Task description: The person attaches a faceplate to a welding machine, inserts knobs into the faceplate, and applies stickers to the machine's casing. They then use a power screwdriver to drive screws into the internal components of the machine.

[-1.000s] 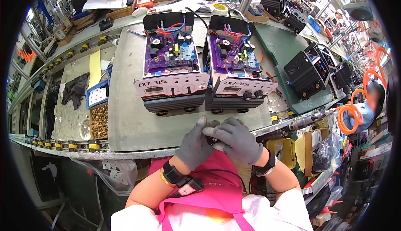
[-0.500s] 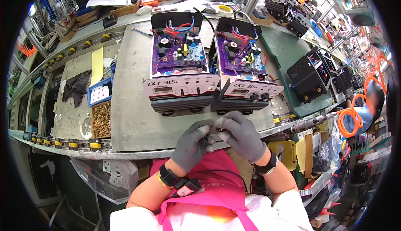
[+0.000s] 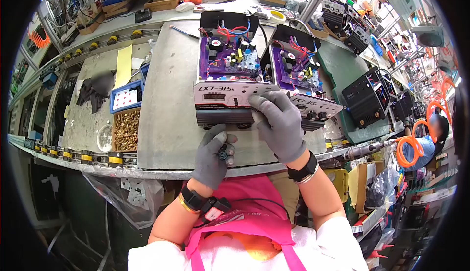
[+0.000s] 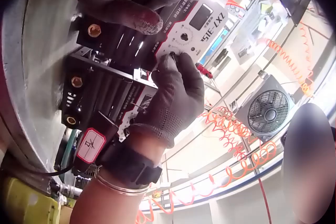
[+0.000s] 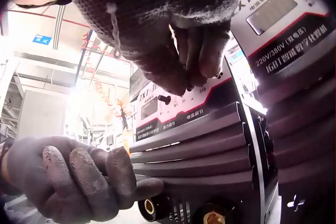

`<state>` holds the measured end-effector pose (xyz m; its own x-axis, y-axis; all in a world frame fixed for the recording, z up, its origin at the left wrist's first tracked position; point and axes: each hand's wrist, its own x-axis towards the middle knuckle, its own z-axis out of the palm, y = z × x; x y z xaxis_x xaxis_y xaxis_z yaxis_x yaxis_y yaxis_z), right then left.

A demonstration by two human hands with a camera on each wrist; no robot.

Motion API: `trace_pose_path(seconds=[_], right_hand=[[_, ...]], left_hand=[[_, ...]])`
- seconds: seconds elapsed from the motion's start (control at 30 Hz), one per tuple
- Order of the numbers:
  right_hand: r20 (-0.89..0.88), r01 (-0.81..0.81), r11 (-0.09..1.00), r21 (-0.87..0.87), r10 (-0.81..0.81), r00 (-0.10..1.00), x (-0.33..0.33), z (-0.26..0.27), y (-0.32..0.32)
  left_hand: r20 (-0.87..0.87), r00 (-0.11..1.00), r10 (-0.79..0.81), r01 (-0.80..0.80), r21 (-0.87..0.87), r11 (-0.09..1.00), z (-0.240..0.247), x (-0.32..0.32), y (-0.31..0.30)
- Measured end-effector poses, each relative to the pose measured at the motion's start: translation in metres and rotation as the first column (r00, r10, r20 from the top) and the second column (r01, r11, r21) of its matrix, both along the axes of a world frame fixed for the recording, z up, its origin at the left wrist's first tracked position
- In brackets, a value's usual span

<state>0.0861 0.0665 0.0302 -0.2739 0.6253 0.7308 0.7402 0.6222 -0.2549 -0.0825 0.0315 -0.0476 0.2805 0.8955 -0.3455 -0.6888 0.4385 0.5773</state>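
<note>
Two open-topped welding machines marked ZX7-315 stand side by side in the head view, the left machine (image 3: 230, 89) and the right machine (image 3: 334, 108). Purple circuit boards (image 3: 227, 66) show inside them. My gloved right hand (image 3: 284, 126) pinches at the right-hand control on the left machine's front panel; its fingertips mostly hide the small dark knob there. Low in front of that machine, my gloved left hand (image 3: 209, 156) holds a round black knob (image 3: 223, 152) in its curled fingers. Another control post (image 5: 164, 99) sticks out of the panel in the right wrist view.
Two black knobs (image 3: 321, 116) sit on the right machine's panel. At left are a box of brass fittings (image 3: 126, 131) and a blue tray (image 3: 113, 105). Black machines (image 3: 364, 102) stand on a green mat at right. An orange coiled hose (image 3: 413, 143) hangs near another person.
Both hands were together over the bench edge. My right hand has moved forward to the left machine's panel; my left has drawn slightly left with a knob. The head view has shifted.
</note>
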Motion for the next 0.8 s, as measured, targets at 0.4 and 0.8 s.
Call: trace_pose_path(seconds=[0.4, 0.8], right_hand=[[0.344, 0.070, 0.992, 0.101, -0.100, 0.934, -0.002, -0.005, -0.003], [0.384, 0.064, 0.987, 0.148, -0.117, 0.916, -0.001, -0.011, 0.002]], left_hand=[[0.134, 0.977, -0.166, 0.162, 0.039, 0.986, -0.015, 0.009, 0.009], [0.020, 0.989, -0.145, 0.145, 0.032, 0.989, -0.007, 0.017, 0.008]])
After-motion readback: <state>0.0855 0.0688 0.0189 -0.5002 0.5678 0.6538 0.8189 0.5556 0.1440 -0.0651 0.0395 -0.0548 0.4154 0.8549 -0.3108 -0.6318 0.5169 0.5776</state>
